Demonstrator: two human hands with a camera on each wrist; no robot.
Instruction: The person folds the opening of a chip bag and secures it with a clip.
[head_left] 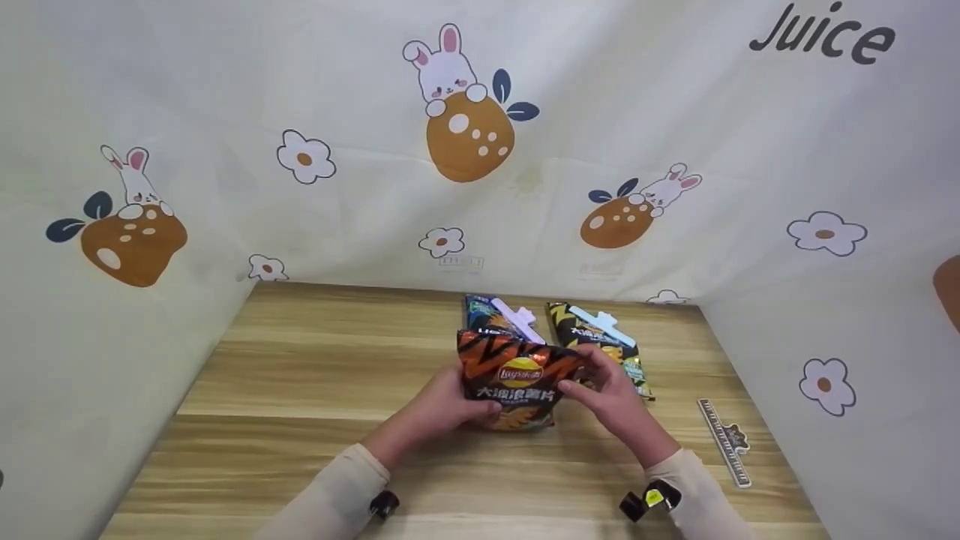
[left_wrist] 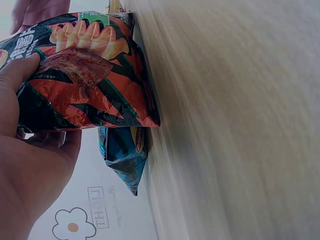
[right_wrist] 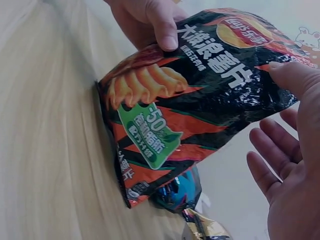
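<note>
An orange and black chip bag [head_left: 521, 373] stands upright just above or on the wooden table, its printed front towards me. My left hand [head_left: 444, 399] grips its left side, thumb across the front and fingers behind. At the upper right edge, my right hand [head_left: 616, 401] holds the bag, with the thumb [right_wrist: 290, 75] on the front and the other fingers behind. In the left wrist view, the bag's bottom corner is close to the tabletop. A blue chip bag [head_left: 478, 313] with a purple clip [head_left: 517, 320] lies partly hidden behind it.
A yellow and black chip bag [head_left: 634, 367] with a light blue clip [head_left: 602, 325] lies at the back right, beyond my right hand. A long grey clip with a bear shape [head_left: 724, 442] lies on the table [head_left: 300, 367] at the right. Printed cloth [head_left: 360, 210] walls the table in.
</note>
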